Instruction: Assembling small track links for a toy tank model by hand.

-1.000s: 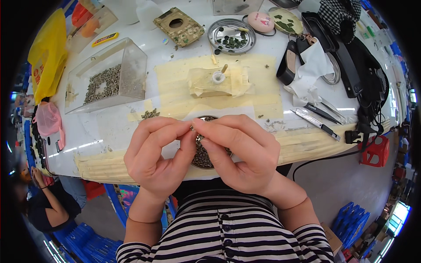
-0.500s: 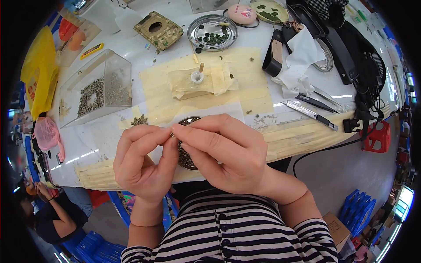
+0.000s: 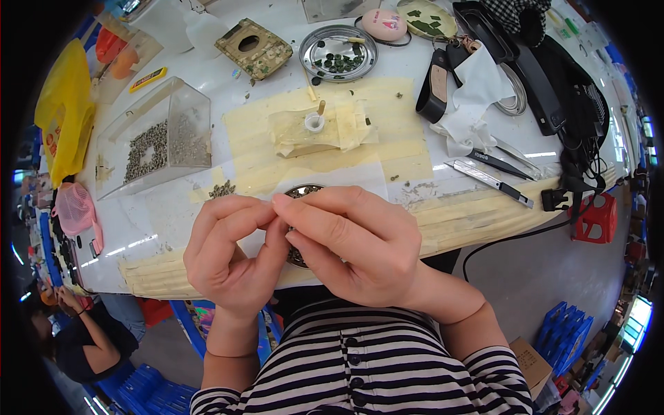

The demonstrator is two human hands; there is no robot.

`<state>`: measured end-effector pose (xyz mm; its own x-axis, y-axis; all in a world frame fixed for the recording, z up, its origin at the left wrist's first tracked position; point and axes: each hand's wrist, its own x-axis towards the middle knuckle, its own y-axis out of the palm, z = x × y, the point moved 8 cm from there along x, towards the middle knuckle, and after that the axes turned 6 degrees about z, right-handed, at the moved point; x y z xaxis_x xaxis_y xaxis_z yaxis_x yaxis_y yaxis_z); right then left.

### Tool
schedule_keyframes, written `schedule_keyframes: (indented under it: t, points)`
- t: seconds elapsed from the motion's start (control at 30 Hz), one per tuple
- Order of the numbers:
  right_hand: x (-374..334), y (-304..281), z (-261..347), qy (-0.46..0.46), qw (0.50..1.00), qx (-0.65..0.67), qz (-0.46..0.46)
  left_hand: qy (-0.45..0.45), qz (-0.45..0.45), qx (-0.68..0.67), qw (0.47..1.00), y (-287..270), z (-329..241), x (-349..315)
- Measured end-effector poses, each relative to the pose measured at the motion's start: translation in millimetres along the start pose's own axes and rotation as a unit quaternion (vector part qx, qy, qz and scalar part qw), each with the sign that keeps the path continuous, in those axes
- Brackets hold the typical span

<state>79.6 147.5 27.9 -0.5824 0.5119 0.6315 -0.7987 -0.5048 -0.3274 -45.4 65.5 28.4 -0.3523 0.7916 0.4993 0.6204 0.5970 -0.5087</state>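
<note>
Over the table's near edge my left hand [image 3: 232,259] and my right hand [image 3: 363,242] meet fingertip to fingertip. Both are closed in a pinch, and whatever sits between the tips is too small and covered to name. Directly beneath them is a round metal dish [image 3: 303,188] of small metallic pieces, mostly hidden by my fingers. Left of the dish lies a small heap of similar pieces [image 3: 222,189]. Beyond the hands, a block wrapped in yellowish tape [image 3: 287,140] carries a small white cup [image 3: 314,122] with a brown stick in it.
A clear plastic box [image 3: 190,138] with many small metal parts stands at left. Farther back are a camouflage-patterned piece [image 3: 254,47] and a metal tray [image 3: 339,40] of dark green bits. On the right lie a utility knife [image 3: 491,183], tweezers [image 3: 501,164] and a white cloth [image 3: 477,90].
Both hands have shifted very slightly right and stay pinched together. A tiny metallic bit that showed between the fingertips is now hidden.
</note>
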Motion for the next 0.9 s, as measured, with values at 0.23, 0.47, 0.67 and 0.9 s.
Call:
schedule_keyframes:
  t: [0.23, 0.47, 0.67, 0.9]
  points:
    - [-1.3, 1.3, 6.4, -0.038, 0.998, -0.056, -0.010, 0.014, -0.007, -0.013, 1.000, -2.9, -0.6, 0.8]
    - [1.9, 1.0, 3.5, 0.004, 0.999, -0.032, -0.001, 0.038, -0.003, -0.022, 0.999, -5.1, -2.2, 3.6]
    - [1.1, 0.2, 4.2, 0.015, 0.999, -0.027, 0.016, 0.037, 0.004, -0.040, 0.999, -3.6, -4.4, 5.6]
    - [3.3, 3.0, 10.1, -0.006, 0.998, -0.063, 0.024, 0.051, 0.000, -0.020, 0.998, -4.7, -6.2, 6.5]
